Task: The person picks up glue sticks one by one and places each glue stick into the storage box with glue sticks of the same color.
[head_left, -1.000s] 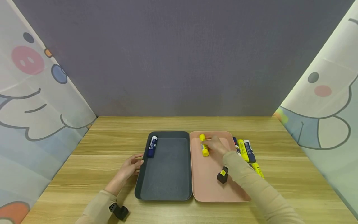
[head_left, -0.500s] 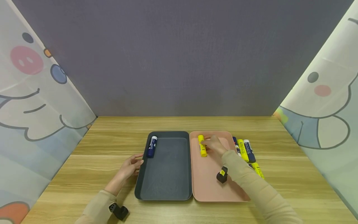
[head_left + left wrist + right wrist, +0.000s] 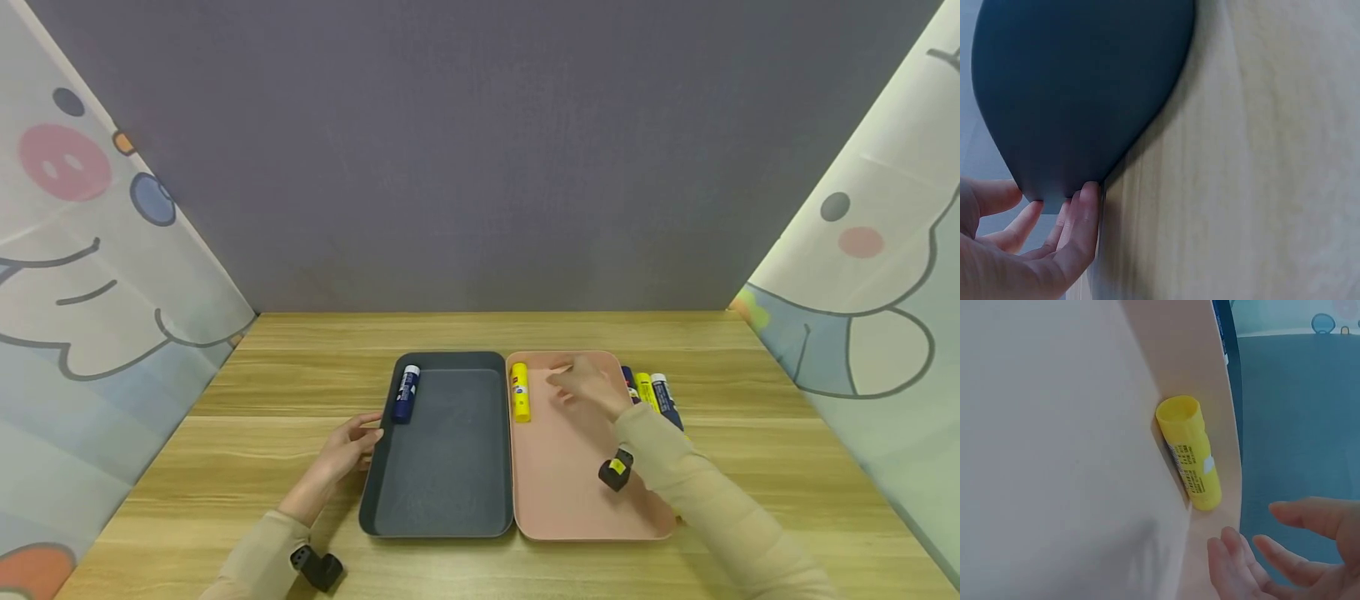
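A yellow glue stick (image 3: 521, 392) lies along the left wall of the pink tray (image 3: 577, 517). To its right, over the same tray, is my right hand (image 3: 587, 385), apart from it with nothing between the fingers. The right wrist view shows the loose fingers (image 3: 1235, 562) just off the end of the yellow glue stick (image 3: 1191, 453). A blue glue stick (image 3: 406, 393) with a white end rests in the upper left of the dark grey tray (image 3: 450, 467). My left hand (image 3: 348, 450) touches this tray's left side, fingertips (image 3: 1089, 190) at its edge.
Several yellow and blue glue sticks (image 3: 663, 398) lie on the wooden table (image 3: 300, 367) right of the pink tray, partly hidden by my right sleeve. The two trays stand side by side. A grey wall (image 3: 487, 167) rises behind the table.
The yellow glue stick has moved left to the pink tray's left wall. My right hand has let go of it and drawn back slightly right. The left hand stays at the dark tray.
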The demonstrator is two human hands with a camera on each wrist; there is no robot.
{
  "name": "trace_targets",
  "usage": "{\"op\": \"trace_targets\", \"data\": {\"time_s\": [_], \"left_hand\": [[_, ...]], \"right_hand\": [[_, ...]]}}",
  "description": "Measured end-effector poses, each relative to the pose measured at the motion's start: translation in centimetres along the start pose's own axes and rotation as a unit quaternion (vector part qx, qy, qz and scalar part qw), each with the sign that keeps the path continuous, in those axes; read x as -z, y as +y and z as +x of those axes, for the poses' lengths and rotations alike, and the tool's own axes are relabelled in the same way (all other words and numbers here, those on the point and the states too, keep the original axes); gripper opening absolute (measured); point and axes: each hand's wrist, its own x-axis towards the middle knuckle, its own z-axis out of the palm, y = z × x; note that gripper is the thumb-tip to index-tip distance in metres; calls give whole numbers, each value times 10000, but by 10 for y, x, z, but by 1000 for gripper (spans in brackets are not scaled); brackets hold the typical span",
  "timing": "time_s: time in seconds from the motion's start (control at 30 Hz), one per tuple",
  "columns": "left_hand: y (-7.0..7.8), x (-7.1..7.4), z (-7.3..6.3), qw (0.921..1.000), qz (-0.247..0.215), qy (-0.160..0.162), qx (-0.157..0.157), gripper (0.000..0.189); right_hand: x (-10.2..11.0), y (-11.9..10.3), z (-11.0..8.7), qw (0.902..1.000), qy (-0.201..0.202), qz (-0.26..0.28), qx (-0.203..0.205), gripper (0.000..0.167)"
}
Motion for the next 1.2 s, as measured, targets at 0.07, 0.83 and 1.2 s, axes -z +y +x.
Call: {"op": "trace_targets", "data": {"time_s": [0.07,0.83,1.2], "left_hand": [[0,0,0,10000,6,8,8,40],[-2,1,0,9999,-122,-72,-80,43],[-2,3,0,9995,-200,-214,-135,46]], "right_hand": [[3,-3,-3,9999,-34,-97,13,39],[40,-1,-30,9906,-81,-1060,856,36],[64,9,-41,9879,52,-1279,872,38]]}}
